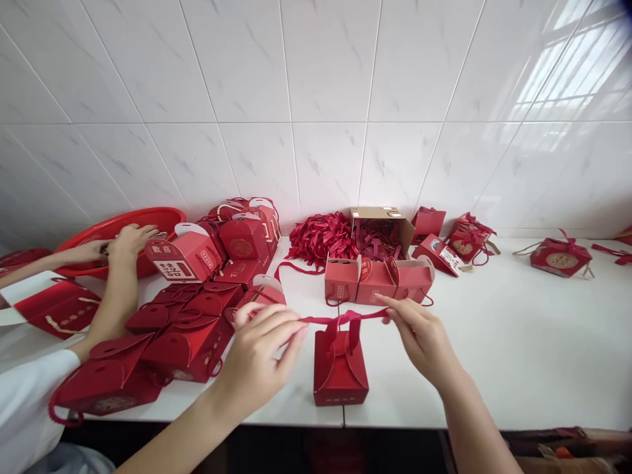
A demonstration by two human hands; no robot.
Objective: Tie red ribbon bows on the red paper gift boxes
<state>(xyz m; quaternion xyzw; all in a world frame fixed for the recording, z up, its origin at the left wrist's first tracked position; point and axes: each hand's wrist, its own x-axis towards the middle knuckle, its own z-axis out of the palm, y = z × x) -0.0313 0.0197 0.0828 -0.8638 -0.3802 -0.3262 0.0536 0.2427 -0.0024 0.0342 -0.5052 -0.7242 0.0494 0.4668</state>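
A small red gift box (340, 375) stands upright near the table's front edge, its top flaps folded together. A dark red ribbon (342, 318) passes across the top of the box, crossed or knotted at the middle between the upright handle loops. My left hand (269, 342) pinches the ribbon's left end between thumb and fingers. On the other side my right hand (417, 332) pinches the right end, so the ribbon is stretched nearly level. Just behind stands a row of red gift boxes (378, 283).
Red boxes (187, 329) crowd the left side. A co-worker's hands (126, 243) reach into a red basin (148, 216). A ribbon heap (323, 237) and a cardboard carton (380, 212) of ribbons stand by the tiled wall. Another tied box (560, 257) sits at right.
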